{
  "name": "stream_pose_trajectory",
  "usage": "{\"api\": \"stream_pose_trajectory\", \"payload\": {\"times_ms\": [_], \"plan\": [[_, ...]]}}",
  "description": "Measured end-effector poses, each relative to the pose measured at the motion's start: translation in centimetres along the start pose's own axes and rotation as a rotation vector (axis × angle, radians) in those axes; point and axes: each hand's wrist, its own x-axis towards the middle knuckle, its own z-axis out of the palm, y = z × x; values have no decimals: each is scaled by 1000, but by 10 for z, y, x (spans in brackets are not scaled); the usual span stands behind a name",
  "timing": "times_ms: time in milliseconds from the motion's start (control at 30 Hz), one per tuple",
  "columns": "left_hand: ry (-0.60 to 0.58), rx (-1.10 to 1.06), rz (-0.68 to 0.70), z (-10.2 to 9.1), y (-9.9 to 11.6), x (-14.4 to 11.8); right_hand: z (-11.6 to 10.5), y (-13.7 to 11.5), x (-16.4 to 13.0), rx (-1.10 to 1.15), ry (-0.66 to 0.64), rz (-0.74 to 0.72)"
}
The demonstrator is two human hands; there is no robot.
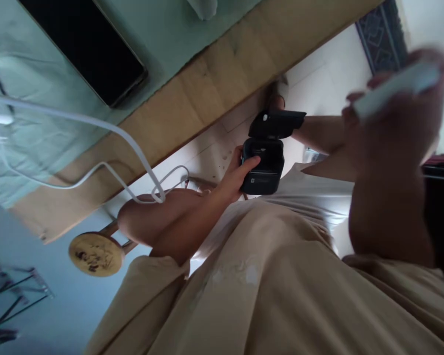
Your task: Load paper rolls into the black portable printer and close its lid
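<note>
My left hand is closed around the side of a small black printer, its thumb reaching over the rim of the inner compartment. The printer's hinged lid is swung up, and the dark inside faces me; a small square mark shows on the front part. At the right, my right hand is raised and blurred by motion. Its fingers are closed on a white, roll-shaped piece, whose exact kind is too smeared to make out. The two hands are well apart.
A wooden table edge crosses above my lap, with a green cloth on it. A black flat-screened device lies there. A white cable hangs over the edge near my left arm. A round stool stands at left.
</note>
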Motion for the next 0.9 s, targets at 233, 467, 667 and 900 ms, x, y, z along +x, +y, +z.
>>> {"api": "stream_pose_trajectory", "payload": {"times_ms": [233, 467, 667, 900], "plan": [[19, 72, -11, -2, 7, -6, 1, -35, -101, 40, -257, -71], [20, 116, 64, -4, -3, -6, 32, -55, -87, -267, -382, -270], [8, 107, 96, -8, -7, -6, 44, -53, -82, -347, -398, -466], [28, 41, 116, -3, -1, -3, 39, -60, -86, -242, -351, -543]]}}
